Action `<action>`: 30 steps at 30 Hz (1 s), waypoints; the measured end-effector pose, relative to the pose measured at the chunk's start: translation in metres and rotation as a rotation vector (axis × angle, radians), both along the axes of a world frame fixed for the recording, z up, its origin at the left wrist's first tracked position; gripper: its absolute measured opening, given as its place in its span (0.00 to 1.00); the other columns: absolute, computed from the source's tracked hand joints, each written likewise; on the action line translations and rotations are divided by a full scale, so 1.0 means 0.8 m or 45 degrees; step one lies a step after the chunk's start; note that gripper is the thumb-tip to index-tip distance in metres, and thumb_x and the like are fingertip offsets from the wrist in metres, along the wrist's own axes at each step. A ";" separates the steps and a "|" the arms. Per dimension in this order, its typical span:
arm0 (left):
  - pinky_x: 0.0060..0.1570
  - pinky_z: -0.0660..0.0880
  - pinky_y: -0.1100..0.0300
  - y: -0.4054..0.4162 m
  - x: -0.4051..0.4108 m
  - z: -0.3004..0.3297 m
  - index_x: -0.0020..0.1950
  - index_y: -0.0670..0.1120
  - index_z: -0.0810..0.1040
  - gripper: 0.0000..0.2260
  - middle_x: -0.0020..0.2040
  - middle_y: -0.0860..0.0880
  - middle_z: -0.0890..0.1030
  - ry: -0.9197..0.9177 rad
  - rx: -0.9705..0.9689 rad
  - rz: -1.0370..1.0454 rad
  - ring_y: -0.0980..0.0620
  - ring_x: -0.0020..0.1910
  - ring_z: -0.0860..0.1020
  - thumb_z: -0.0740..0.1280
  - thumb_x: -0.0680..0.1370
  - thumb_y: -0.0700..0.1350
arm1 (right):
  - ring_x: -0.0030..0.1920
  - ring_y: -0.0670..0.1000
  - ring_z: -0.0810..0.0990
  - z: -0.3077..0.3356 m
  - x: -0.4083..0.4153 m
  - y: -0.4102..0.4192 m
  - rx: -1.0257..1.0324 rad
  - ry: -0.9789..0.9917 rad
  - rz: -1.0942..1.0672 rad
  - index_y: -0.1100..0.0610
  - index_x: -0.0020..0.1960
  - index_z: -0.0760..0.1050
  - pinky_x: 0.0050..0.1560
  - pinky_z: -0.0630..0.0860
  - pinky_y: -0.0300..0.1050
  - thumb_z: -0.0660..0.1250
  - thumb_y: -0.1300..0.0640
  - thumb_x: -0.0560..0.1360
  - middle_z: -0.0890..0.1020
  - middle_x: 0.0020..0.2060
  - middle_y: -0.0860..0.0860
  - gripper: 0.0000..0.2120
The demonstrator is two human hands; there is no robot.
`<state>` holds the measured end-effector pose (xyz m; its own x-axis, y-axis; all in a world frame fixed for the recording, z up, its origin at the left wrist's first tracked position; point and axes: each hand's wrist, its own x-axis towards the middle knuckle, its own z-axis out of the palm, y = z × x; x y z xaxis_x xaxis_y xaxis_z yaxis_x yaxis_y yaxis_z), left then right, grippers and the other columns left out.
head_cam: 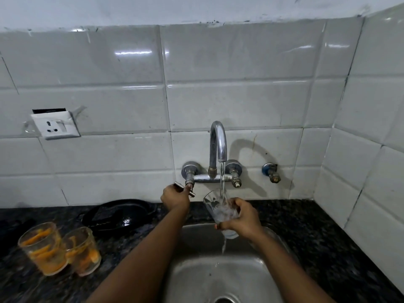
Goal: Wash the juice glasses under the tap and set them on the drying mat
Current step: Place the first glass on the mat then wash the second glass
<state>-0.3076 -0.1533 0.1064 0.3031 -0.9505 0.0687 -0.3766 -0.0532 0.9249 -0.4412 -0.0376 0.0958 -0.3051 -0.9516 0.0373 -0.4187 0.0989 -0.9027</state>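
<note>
Now we hold a clear juice glass point(220, 209) in our right hand point(240, 217), fingers curled round its side, tilted with its mouth up toward the wall, directly under the tap point(217, 145). Water runs from the spout into the glass, spills over and falls from its base into the steel sink point(196, 270) below. Our left hand point(175, 197) reaches up to the tap's left handle point(184, 189), its fingers closed on the metal lever.

On the dark speckled table point(328, 248), left of the sink, stand two more juice glasses point(59, 250), touching each other, both streaked with orange pulp on the inside. Behind them, near the wall, lies a black pan point(118, 215), wet and shiny. A white wall socket point(55, 125) sits on the tiled wall above that side, and a small blue-capped valve point(271, 171) sticks out of the tiles to the right of the tap.
</note>
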 end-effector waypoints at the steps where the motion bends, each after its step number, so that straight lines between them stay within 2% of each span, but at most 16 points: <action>1: 0.43 0.73 0.56 0.001 0.000 0.001 0.47 0.37 0.81 0.11 0.46 0.40 0.84 -0.072 -0.060 -0.045 0.45 0.45 0.80 0.72 0.72 0.44 | 0.41 0.39 0.74 0.000 0.001 0.001 0.004 0.009 0.000 0.53 0.51 0.70 0.31 0.70 0.28 0.79 0.64 0.60 0.73 0.42 0.41 0.26; 3: 0.41 0.72 0.58 0.000 -0.002 -0.002 0.49 0.39 0.80 0.08 0.45 0.42 0.84 -0.328 -0.210 -0.181 0.46 0.43 0.80 0.68 0.75 0.43 | 0.44 0.43 0.76 0.000 0.002 0.001 -0.001 0.016 -0.011 0.55 0.53 0.72 0.32 0.71 0.28 0.79 0.64 0.59 0.75 0.43 0.42 0.26; 6: 0.42 0.74 0.55 0.000 -0.005 -0.004 0.54 0.42 0.78 0.08 0.48 0.42 0.82 -0.752 -0.330 -0.271 0.44 0.47 0.80 0.64 0.77 0.43 | 0.43 0.42 0.75 0.002 0.003 0.002 -0.004 0.052 -0.017 0.56 0.53 0.74 0.33 0.71 0.28 0.80 0.63 0.58 0.77 0.44 0.45 0.26; 9: 0.39 0.71 0.57 0.002 0.001 -0.005 0.58 0.43 0.76 0.11 0.50 0.43 0.82 -0.917 -0.403 -0.295 0.46 0.47 0.79 0.61 0.79 0.45 | 0.45 0.44 0.76 0.008 0.000 0.005 0.017 0.154 -0.028 0.56 0.54 0.74 0.32 0.68 0.26 0.80 0.63 0.58 0.77 0.44 0.44 0.27; 10: 0.40 0.70 0.57 0.007 0.004 -0.007 0.59 0.43 0.76 0.12 0.50 0.43 0.82 -0.842 -0.441 -0.306 0.45 0.48 0.79 0.60 0.80 0.46 | 0.47 0.46 0.77 0.010 -0.001 0.006 0.011 0.228 -0.027 0.56 0.55 0.75 0.34 0.69 0.26 0.80 0.63 0.57 0.78 0.45 0.46 0.28; 12: 0.45 0.72 0.56 0.025 0.009 -0.023 0.60 0.41 0.77 0.14 0.51 0.40 0.83 -0.380 -0.395 -0.251 0.43 0.49 0.80 0.59 0.80 0.46 | 0.53 0.50 0.77 0.016 0.001 0.013 0.015 0.459 -0.001 0.54 0.60 0.74 0.45 0.75 0.34 0.80 0.61 0.57 0.78 0.52 0.49 0.33; 13: 0.45 0.73 0.56 0.038 0.010 -0.035 0.58 0.39 0.78 0.14 0.50 0.40 0.82 -0.042 -0.218 -0.239 0.43 0.48 0.79 0.59 0.80 0.45 | 0.55 0.51 0.76 0.022 0.004 0.018 0.024 0.601 0.016 0.52 0.63 0.72 0.50 0.76 0.41 0.79 0.59 0.58 0.77 0.56 0.49 0.35; 15: 0.37 0.76 0.56 0.065 0.011 -0.061 0.52 0.38 0.79 0.12 0.44 0.41 0.82 0.673 0.354 -0.350 0.46 0.41 0.79 0.59 0.80 0.43 | 0.58 0.51 0.74 0.033 0.013 0.029 0.063 0.895 0.085 0.47 0.65 0.69 0.57 0.75 0.49 0.76 0.55 0.63 0.75 0.59 0.49 0.33; 16: 0.31 0.77 0.59 0.076 0.011 -0.076 0.49 0.38 0.79 0.10 0.41 0.42 0.83 0.932 0.583 -0.418 0.47 0.38 0.80 0.60 0.79 0.40 | 0.59 0.51 0.73 0.039 0.018 0.034 0.086 1.014 0.135 0.47 0.65 0.70 0.59 0.73 0.52 0.75 0.52 0.64 0.75 0.59 0.49 0.30; 17: 0.28 0.77 0.60 0.085 0.012 -0.090 0.47 0.38 0.79 0.08 0.37 0.42 0.83 1.079 0.696 -0.471 0.48 0.34 0.80 0.61 0.78 0.38 | 0.60 0.52 0.73 0.043 0.024 0.039 0.102 1.085 0.183 0.47 0.63 0.71 0.61 0.72 0.54 0.74 0.50 0.65 0.75 0.59 0.50 0.28; 20: 0.24 0.75 0.64 0.104 0.011 -0.115 0.46 0.36 0.77 0.05 0.31 0.43 0.79 1.135 0.783 -0.547 0.52 0.23 0.77 0.63 0.77 0.37 | 0.57 0.54 0.74 0.052 0.036 0.052 0.094 1.129 0.314 0.50 0.54 0.75 0.57 0.74 0.55 0.73 0.49 0.65 0.78 0.53 0.51 0.19; 22: 0.20 0.71 0.66 0.116 0.017 -0.122 0.40 0.38 0.74 0.09 0.25 0.45 0.75 1.078 0.822 -0.483 0.54 0.18 0.73 0.61 0.79 0.39 | 0.55 0.54 0.74 0.057 0.044 0.059 0.074 1.159 0.383 0.52 0.50 0.76 0.52 0.76 0.52 0.73 0.51 0.64 0.78 0.50 0.52 0.16; 24: 0.22 0.70 0.63 0.126 0.029 -0.129 0.40 0.41 0.74 0.09 0.27 0.47 0.75 1.037 0.870 -0.406 0.53 0.22 0.72 0.60 0.79 0.41 | 0.55 0.55 0.74 0.062 0.052 0.062 0.075 1.200 0.433 0.54 0.51 0.76 0.54 0.75 0.52 0.74 0.53 0.63 0.77 0.51 0.54 0.18; 26: 0.30 0.69 0.61 0.137 0.042 -0.131 0.42 0.45 0.76 0.07 0.36 0.49 0.76 0.813 0.919 -0.392 0.53 0.32 0.71 0.60 0.78 0.44 | 0.58 0.56 0.73 0.067 0.062 0.062 0.071 1.244 0.459 0.55 0.54 0.75 0.57 0.74 0.53 0.74 0.54 0.64 0.77 0.53 0.55 0.20; 28: 0.29 0.68 0.62 0.147 0.057 -0.123 0.40 0.47 0.75 0.07 0.37 0.49 0.74 0.608 0.895 -0.417 0.53 0.33 0.68 0.61 0.77 0.45 | 0.59 0.56 0.72 0.069 0.073 0.060 0.071 1.303 0.458 0.54 0.56 0.74 0.58 0.74 0.54 0.76 0.54 0.62 0.76 0.55 0.55 0.24; 30: 0.28 0.65 0.63 0.147 0.072 -0.117 0.40 0.47 0.74 0.08 0.38 0.50 0.73 0.525 0.801 -0.429 0.55 0.33 0.66 0.60 0.78 0.43 | 0.59 0.57 0.71 0.070 0.087 0.057 0.065 1.334 0.452 0.53 0.58 0.72 0.58 0.74 0.54 0.76 0.54 0.62 0.75 0.55 0.55 0.27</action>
<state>-0.2499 -0.0354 0.0128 -0.1208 -0.8188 -0.5613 -0.1018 -0.5522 0.8275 -0.3715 0.0079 0.1521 0.1452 -0.9865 0.0753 -0.9850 -0.1513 -0.0829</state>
